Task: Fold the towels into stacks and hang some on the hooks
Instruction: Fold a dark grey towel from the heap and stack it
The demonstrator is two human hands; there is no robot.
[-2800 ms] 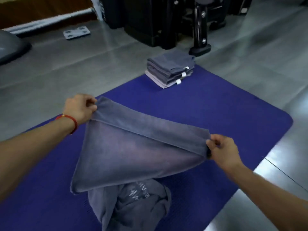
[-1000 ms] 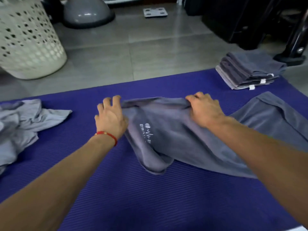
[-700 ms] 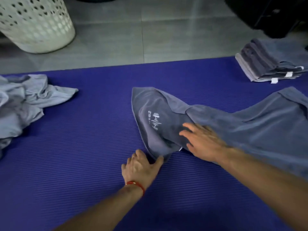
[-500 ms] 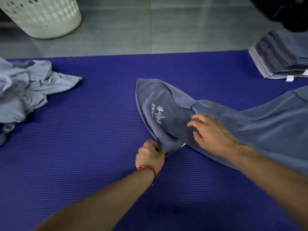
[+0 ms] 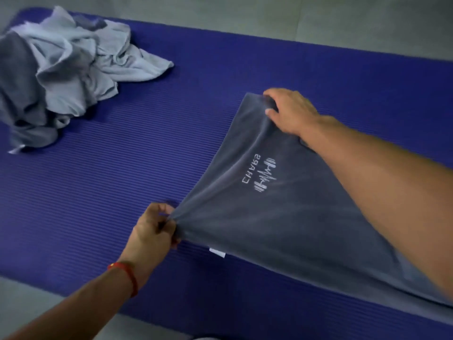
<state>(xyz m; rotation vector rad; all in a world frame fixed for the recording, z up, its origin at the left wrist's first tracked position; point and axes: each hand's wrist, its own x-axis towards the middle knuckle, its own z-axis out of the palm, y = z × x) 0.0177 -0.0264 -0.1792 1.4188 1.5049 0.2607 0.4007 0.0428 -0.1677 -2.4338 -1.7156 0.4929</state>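
Note:
A dark grey towel with a white printed logo lies spread on the purple mat, its left edge pulled taut. My left hand pinches the towel's near left corner. My right hand grips the far left corner, fingers curled over the cloth. My right forearm crosses above the towel and hides part of it. A small white tag shows on the near edge.
A crumpled heap of light and dark grey towels lies on the mat's far left. Grey tiled floor surrounds the mat.
My left hand has pulled the near corner toward me, and my right hand has moved to the far corner and gripped it. The towel's left edge is now stretched straight. The view has swung left.

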